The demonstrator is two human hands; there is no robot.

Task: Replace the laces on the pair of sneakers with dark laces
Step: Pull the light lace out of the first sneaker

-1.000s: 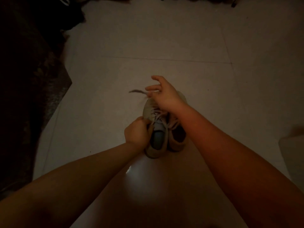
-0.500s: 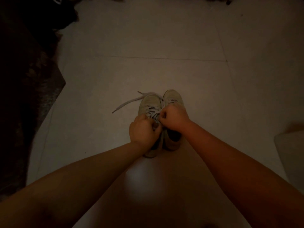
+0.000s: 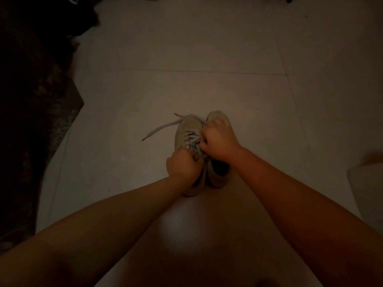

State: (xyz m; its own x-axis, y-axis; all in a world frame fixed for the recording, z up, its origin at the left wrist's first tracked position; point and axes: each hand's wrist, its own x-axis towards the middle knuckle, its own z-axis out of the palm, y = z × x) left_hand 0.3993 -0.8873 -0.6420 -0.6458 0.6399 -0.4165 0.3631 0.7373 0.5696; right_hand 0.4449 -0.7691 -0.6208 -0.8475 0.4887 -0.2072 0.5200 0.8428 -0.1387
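Two pale sneakers [image 3: 189, 129] are set side by side at frame centre. A light lace [image 3: 161, 127] is trailed leftward. The lacing is pinched by the left hand [image 3: 184, 165] and right hand [image 3: 218, 139], each grip curled.

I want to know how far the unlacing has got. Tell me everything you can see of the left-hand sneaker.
The left sneaker is pale, low-cut and looks like suede or canvas, though the light is dim. It stands upright on the tiled floor, toe pointing away, against its partner. A light lace crosses its upper eyelets, one loose end trailing onto the floor. The left hand grips its collar; the right hand pinches the lace at the tongue.
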